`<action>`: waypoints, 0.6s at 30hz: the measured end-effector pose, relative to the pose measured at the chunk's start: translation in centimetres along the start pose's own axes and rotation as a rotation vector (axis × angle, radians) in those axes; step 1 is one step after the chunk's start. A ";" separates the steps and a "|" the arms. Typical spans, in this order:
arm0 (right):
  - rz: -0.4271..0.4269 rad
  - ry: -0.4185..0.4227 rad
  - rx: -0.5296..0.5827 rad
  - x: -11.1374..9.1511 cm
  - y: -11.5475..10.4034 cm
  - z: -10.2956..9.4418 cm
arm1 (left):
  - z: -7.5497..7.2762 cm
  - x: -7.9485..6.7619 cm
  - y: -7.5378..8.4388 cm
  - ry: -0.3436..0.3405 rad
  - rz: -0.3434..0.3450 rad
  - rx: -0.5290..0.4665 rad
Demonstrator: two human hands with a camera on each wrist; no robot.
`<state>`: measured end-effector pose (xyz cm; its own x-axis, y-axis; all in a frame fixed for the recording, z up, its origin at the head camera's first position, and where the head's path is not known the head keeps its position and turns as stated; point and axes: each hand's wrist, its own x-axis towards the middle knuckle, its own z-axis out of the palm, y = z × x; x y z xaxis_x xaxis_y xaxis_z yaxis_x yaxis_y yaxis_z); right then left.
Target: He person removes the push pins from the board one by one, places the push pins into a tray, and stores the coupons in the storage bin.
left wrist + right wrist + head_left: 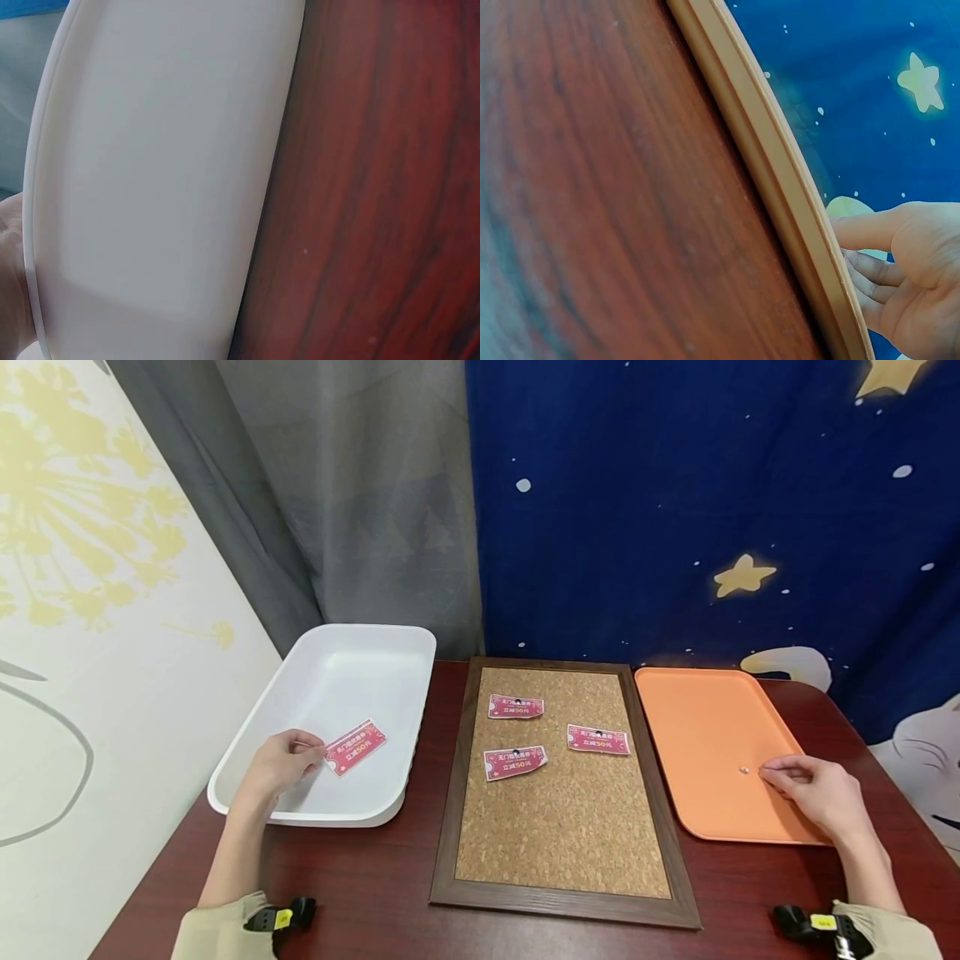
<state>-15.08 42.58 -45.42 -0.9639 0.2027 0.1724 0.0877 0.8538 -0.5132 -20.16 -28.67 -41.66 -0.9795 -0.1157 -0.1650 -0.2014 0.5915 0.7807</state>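
Note:
My left hand [281, 766] reaches into the white plastic bin [330, 647] and pinches one corner of a pink paper coupon [356, 748]. The rest of that coupon extends to the right, over the bin's floor. On the other side, my right hand [817, 789] is over the orange tray [705, 710], fingers bent down toward its surface. A small shiny thumbtack [744, 769] lies just left of the fingertips, with a narrow gap between. In the right wrist view the tray's rim hides the fingertips of the right hand [922, 262].
Between bin and tray lies a cork board [558, 827] in a brown wooden frame. Fixed to it with dark tacks are an upper-left coupon [516, 707], a right coupon [597, 740] and a lower-left coupon [515, 763]. Curtains hang behind the dark red table [360, 893].

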 end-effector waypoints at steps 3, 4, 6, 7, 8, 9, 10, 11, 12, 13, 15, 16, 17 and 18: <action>0.015 -0.001 0.005 0.0 -0.1 -0.1 | 0.0 0.0 0.0 0.021 -0.013 0.016; 0.022 -0.004 0.011 -0.1 -0.1 -0.1 | 0.0 0.0 0.1 0.027 -0.016 0.019; 0.032 -0.007 0.017 -0.1 -0.1 -0.1 | 0.1 0.0 0.1 0.040 -0.014 0.024; 0.034 -0.006 0.021 -0.1 -0.1 -0.2 | 0.1 0.0 0.1 0.046 -0.010 0.026; 0.034 -0.004 0.024 -0.1 -0.2 -0.2 | 0.0 0.0 0.1 0.053 -0.005 0.026; 0.032 -0.001 0.025 -0.2 -0.2 -0.3 | 0.0 0.0 0.2 0.060 -0.001 0.026; 0.027 0.003 0.027 -0.2 -0.3 -0.3 | 0.0 0.0 0.2 0.068 0.006 0.030; 0.020 0.010 0.027 -0.2 -0.4 -0.3 | 0.0 0.0 0.2 0.078 0.015 0.037; 0.014 0.014 0.030 -0.1 -0.4 -0.4 | 0.0 -0.1 0.3 0.087 0.023 0.041; 0.006 0.018 0.035 -0.1 -0.6 -0.5 | 0.0 -0.1 0.3 0.096 0.033 0.049; -0.014 0.026 0.044 -0.1 -0.9 -0.6 | -0.1 -0.2 0.4 0.116 0.050 0.068; -0.022 0.026 0.055 0.0 -1.1 -0.7 | -0.1 -0.2 0.4 0.124 0.059 0.079; -0.033 0.028 0.063 0.0 -1.3 -0.8 | -0.2 -0.2 0.4 0.131 0.064 0.090; -0.045 0.030 0.072 0.0 -1.6 -0.9 | -0.3 -0.3 0.4 0.137 0.069 0.097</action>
<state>-15.00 41.68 -43.85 -0.9586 0.1799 0.2209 0.0251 0.8256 -0.5637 -19.99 -28.63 -41.11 -0.9841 -0.1757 -0.0242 -0.1384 0.6751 0.7247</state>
